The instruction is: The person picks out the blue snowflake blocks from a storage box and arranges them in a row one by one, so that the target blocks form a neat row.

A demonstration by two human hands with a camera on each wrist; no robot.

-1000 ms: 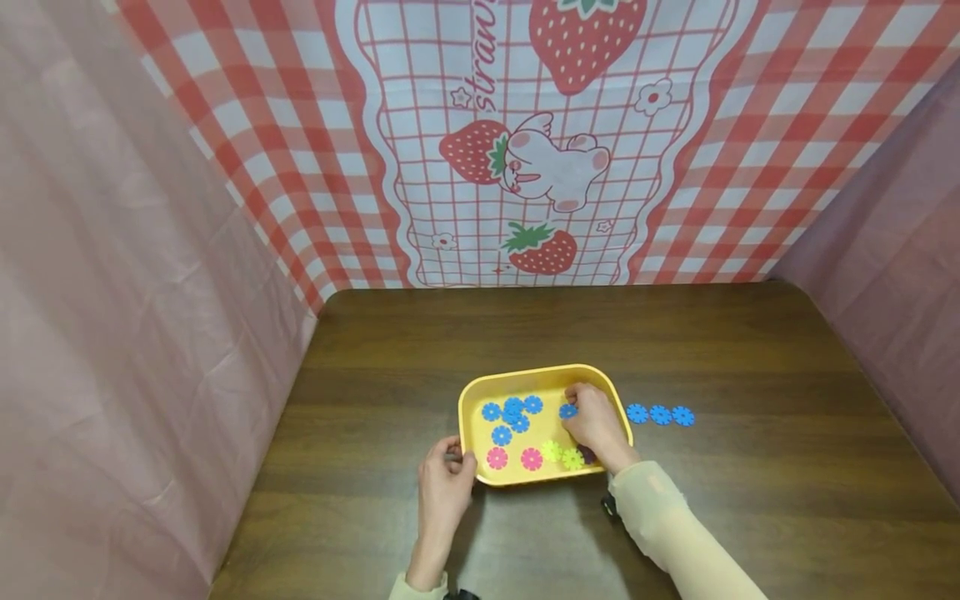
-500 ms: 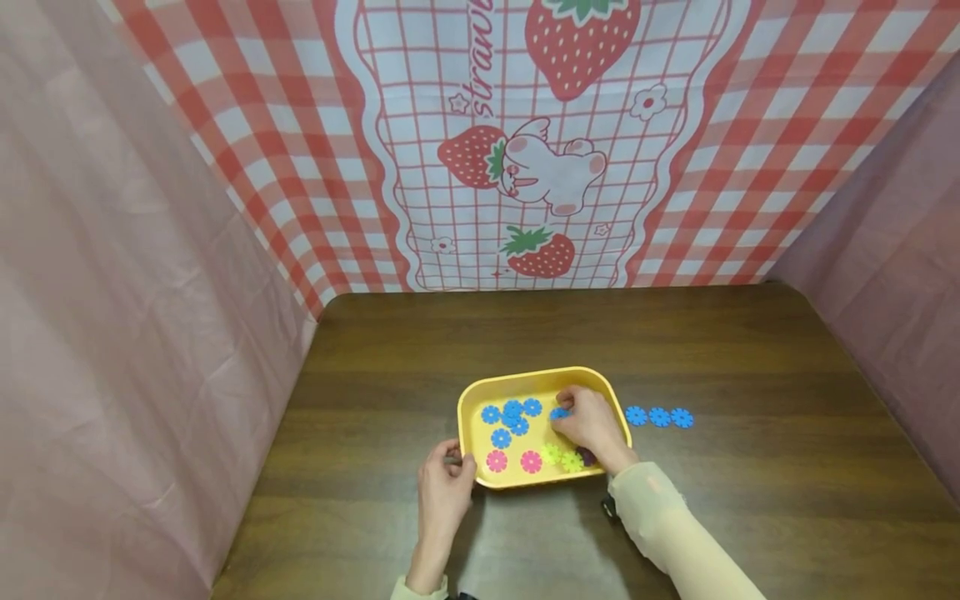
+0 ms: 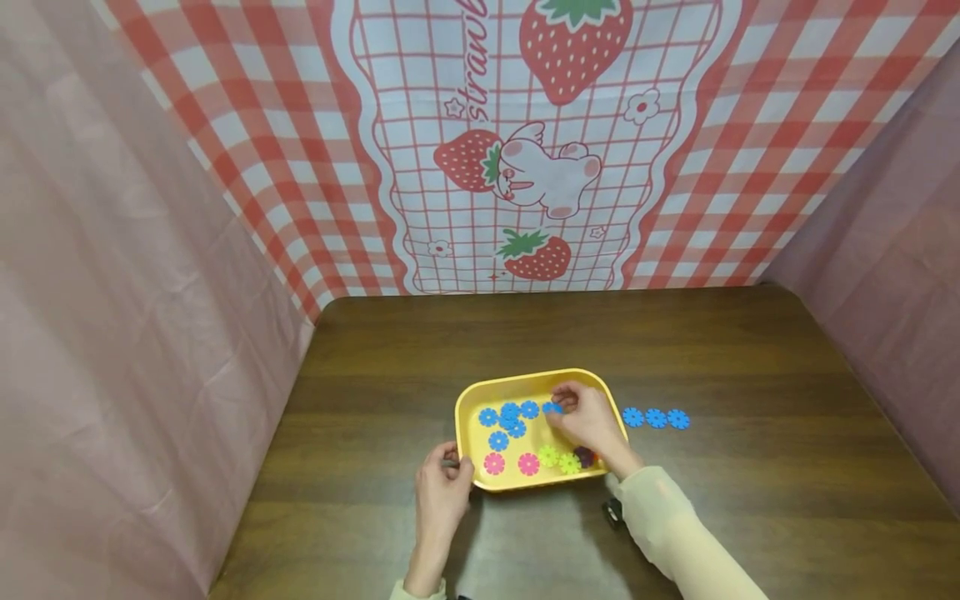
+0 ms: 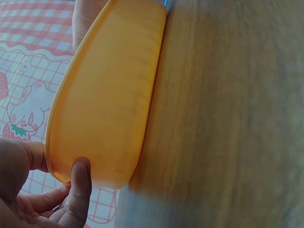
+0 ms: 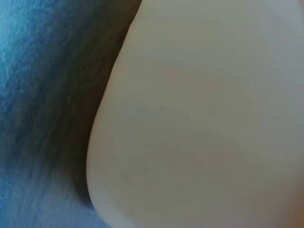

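In the head view, a yellow plastic tray [image 3: 537, 433] stands on the wooden table. My left hand [image 3: 442, 492] grips its near left corner, thumb at the rim; the left wrist view shows the fingertips [image 4: 81, 173] against the outer wall. My right hand [image 3: 591, 418] reaches inside, pinching a blue notched interlocking disc [image 3: 551, 407] between thumb and fingers. Several blue discs [image 3: 498, 441] lie left of it, some overlapping. Pink discs [image 3: 528, 464], yellow-green discs [image 3: 569, 463] and a dark purple disc [image 3: 584, 456] lie along the near side. Only blurred skin fills the right wrist view.
Three blue discs [image 3: 656, 418] lie in a row on the table [image 3: 750, 467], just right of the tray. A red checked cloth [image 3: 292, 142] hangs behind the table. Pink curtains [image 3: 142, 317] flank both sides.
My right hand has shifted slightly left within the tray, and the blue disc has moved with it. My left hand keeps its place at the corner.
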